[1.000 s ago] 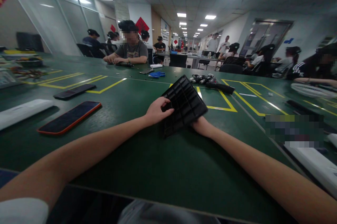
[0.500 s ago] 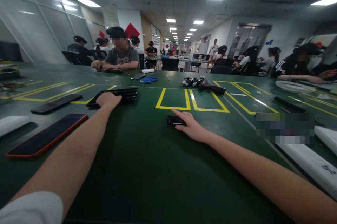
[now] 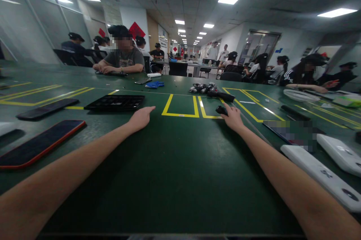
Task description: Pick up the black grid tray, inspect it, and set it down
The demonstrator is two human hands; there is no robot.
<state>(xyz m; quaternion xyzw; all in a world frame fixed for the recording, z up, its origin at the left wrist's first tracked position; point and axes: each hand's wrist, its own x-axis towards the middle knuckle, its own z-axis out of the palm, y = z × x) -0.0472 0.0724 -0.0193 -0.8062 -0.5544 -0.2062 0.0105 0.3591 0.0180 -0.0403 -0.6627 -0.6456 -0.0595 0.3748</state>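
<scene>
My left hand (image 3: 141,118) hovers over the green table (image 3: 169,183), just right of a shallow black tray with compartments (image 3: 115,103). One digit is stretched out toward the right and nothing shows in the hand; its other fingers are mostly hidden. To the right, my right hand (image 3: 234,118) grips a small black object (image 3: 221,110), part of it covered by the fingers. It is beside the right yellow tape outline (image 3: 210,117). Just beyond lies a black cylinder (image 3: 221,95), beside a cluster of silvery-black parts (image 3: 201,88).
At left lie an orange-edged tablet-like slab (image 3: 42,142) and a dark slab (image 3: 47,109). White devices (image 3: 318,172) and a dark flat panel (image 3: 284,133) lie at right. Blue gloves (image 3: 155,84) rest farther back. A person (image 3: 121,56) sits across the table; others sit around.
My left hand has let go of the black tray and moved right. My right hand has carried the small black object from the near middle to the right and farther back.
</scene>
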